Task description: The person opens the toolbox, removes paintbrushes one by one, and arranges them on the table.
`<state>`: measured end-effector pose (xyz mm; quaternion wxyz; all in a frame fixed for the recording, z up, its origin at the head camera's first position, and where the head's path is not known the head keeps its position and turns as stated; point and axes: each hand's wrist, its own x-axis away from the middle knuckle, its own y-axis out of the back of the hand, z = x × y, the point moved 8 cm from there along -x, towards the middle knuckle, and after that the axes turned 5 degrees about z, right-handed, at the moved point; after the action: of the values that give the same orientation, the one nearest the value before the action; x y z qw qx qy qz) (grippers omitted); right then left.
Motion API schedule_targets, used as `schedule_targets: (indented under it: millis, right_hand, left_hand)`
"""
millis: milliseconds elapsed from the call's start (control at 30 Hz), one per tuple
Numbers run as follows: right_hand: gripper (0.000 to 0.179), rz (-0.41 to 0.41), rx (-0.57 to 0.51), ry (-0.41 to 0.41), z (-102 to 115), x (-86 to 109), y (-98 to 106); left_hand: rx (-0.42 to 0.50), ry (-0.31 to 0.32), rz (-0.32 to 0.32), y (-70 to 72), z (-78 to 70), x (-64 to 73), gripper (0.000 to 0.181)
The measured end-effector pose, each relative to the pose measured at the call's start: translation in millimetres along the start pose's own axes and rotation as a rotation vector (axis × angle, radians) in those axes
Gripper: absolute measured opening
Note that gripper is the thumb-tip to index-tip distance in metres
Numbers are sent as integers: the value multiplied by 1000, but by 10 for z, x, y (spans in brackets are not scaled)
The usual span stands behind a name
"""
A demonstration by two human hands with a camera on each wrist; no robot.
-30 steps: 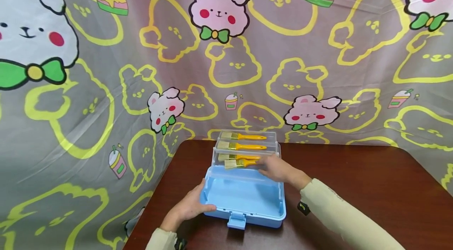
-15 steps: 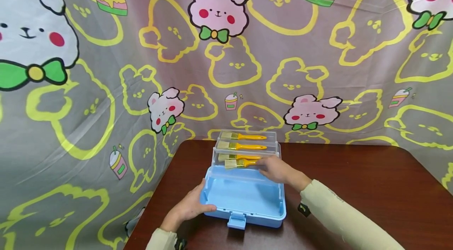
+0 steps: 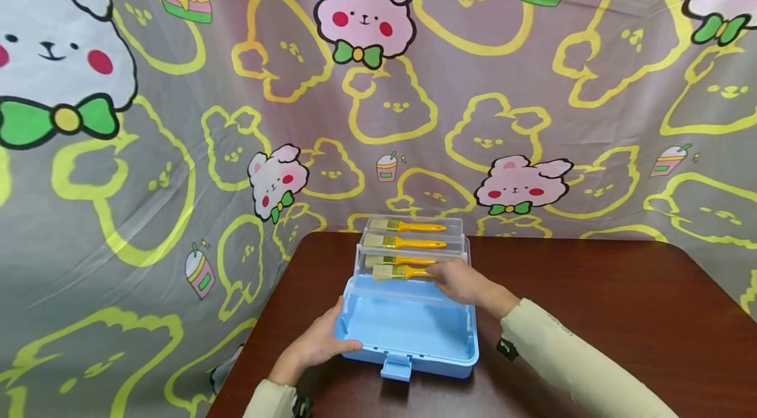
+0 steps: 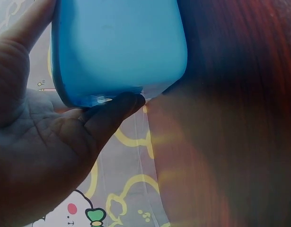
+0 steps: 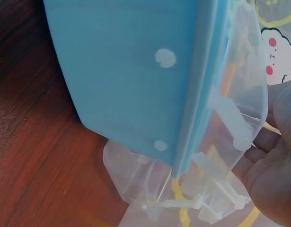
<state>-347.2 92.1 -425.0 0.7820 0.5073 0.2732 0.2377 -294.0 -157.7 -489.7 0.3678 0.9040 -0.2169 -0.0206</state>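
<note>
A light blue toolbox [image 3: 408, 326] stands with its lid up and clear tiered trays [image 3: 457, 244] fanned out behind its bottom compartment. My left hand [image 3: 316, 342] grips its left side near the front corner, thumb at the rim; the left wrist view shows the thumb [image 4: 114, 111] against the box wall. My right hand [image 3: 464, 283] pinches the yellow handle of the nearest paintbrush [image 3: 397, 272], bristles facing left, over the lowest clear tray. Behind it, other yellow-handled paintbrushes [image 3: 416, 244] lie in the trays. From the right wrist, my fingers [image 5: 266, 146] show beside the clear plastic trays.
The toolbox rests on a dark reddish-brown table [image 3: 579, 313]. Its front latch [image 3: 396, 367] hangs down over the front wall. A grey cartoon-print curtain [image 3: 437, 89] rises behind the table and along the left. White hinge links [image 5: 230, 123] join the trays to the box.
The paintbrush in my right hand has turned slightly, lying more level above the tray. My left hand keeps its hold on the toolbox.
</note>
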Motion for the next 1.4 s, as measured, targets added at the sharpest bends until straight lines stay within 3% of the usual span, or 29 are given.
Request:
schedule_targets:
  millis: [200,567,1400]
  right_hand:
    - [30,7,-14,-39,-38,-8,-4]
    - [30,41,7,6,-3,4,-19]
    - [36,72,-75,-41,-107,2,-66]
  left_hand:
    - [12,-2,3,-6,3,-6,110]
    - [13,6,-4,-5,-6,0,110]
    - [16,1,7,-5,1,-7,110]
